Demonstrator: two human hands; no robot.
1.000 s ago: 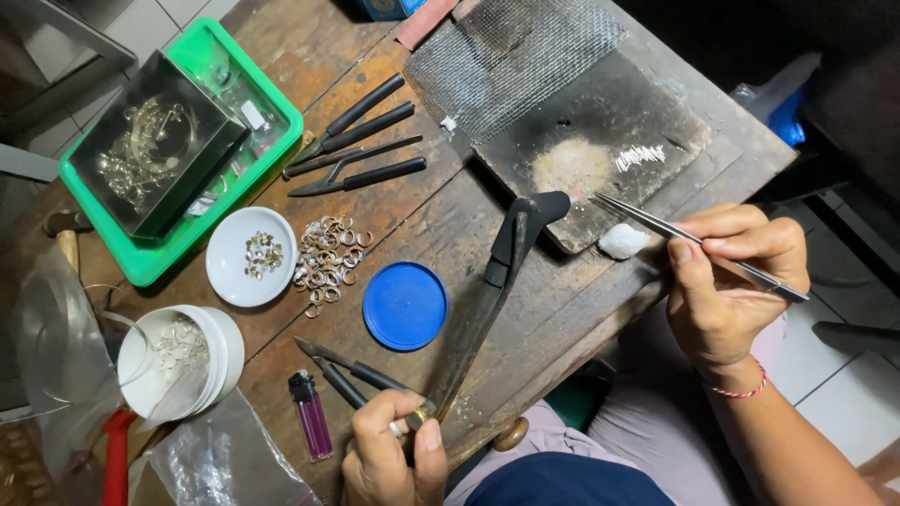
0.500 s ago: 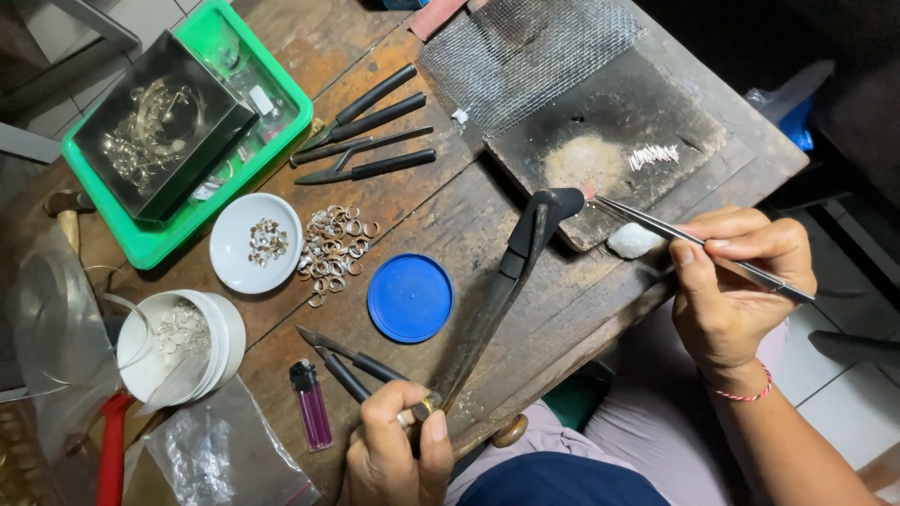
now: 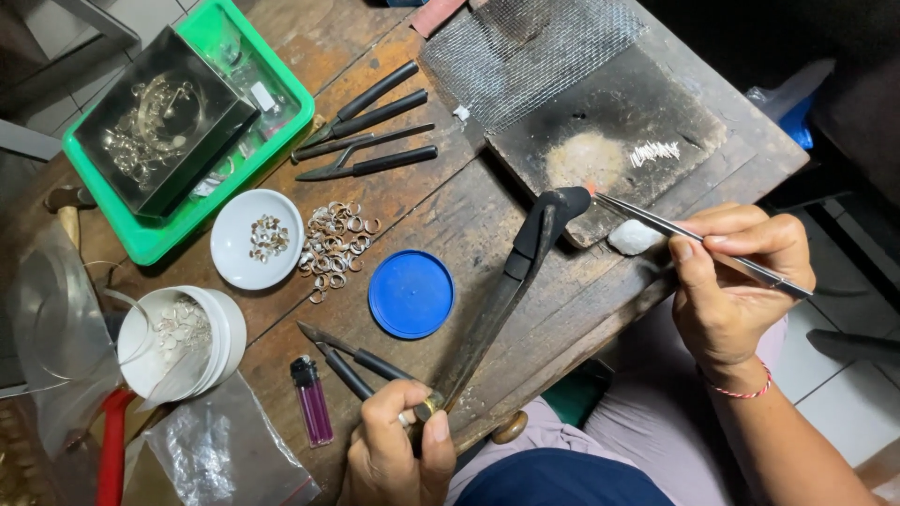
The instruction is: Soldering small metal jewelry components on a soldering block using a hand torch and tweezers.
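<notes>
My left hand point(image 3: 398, 450) grips the base of a long black torch point(image 3: 511, 276), whose curved nozzle points at a small glowing spot near the edge of a dark charred block point(image 3: 609, 141). Long metal tweezers point(image 3: 694, 242) are pinched in my right hand point(image 3: 731, 281), their tips right at the torch nozzle by the block's near edge. A white lump point(image 3: 635, 236) lies beside the tweezers. A row of small silver pieces point(image 3: 653, 152) rests on the block.
A pile of silver rings point(image 3: 336, 245), a white dish point(image 3: 255, 239), a blue lid point(image 3: 411, 293), a white cup point(image 3: 183, 339), black pliers point(image 3: 361, 122), a purple lighter point(image 3: 311, 401) and a green tray point(image 3: 178, 122) holding a dark box sit on the wooden bench point(image 3: 450, 215). Wire mesh point(image 3: 530, 52) lies at the back.
The torch nozzle and the tweezer tips have closed together at the block's near edge, where a small glow now shows. Both hands otherwise hold steady.
</notes>
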